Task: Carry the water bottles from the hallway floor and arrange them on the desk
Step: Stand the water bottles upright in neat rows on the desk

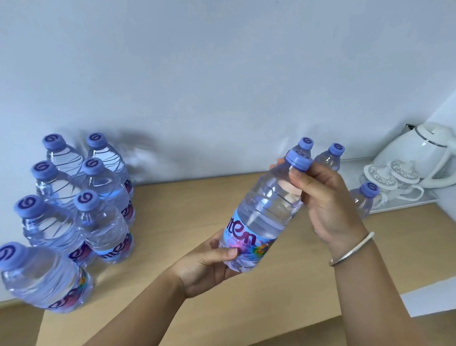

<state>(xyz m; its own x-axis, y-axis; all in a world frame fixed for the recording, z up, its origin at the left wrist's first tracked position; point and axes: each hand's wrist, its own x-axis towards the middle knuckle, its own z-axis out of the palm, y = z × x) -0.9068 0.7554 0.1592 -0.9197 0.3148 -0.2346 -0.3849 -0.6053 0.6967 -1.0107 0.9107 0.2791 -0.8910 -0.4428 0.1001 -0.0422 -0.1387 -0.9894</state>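
Holding 1 water bottle [264,212] tilted in mid-air above the wooden bench [204,212], well apart from the surface: left hand [207,265] wrapped round the labelled base, right hand [326,198] pinching the neck just under the blue cap, with a silver bangle [352,250] on that wrist. Judged to be the arranging step, with carrying for this bottle done. Already standing at bench left against the wall: a block of 7 bottles [81,201] in 2 rows, caps up. Behind the right hand, 3 more bottles [330,154], partly hidden, near a tray [423,201] with white cups and a white kettle [429,154]. Next move calls for righting the bottle to upright, lowering it onto bare bench beside a row, and releasing only once the base sits flat, without knocking neighbours. Legible on the held label: purple letters "nten", clearly partial; brand name not readable in full. Caps marked with a dark swirl logo.
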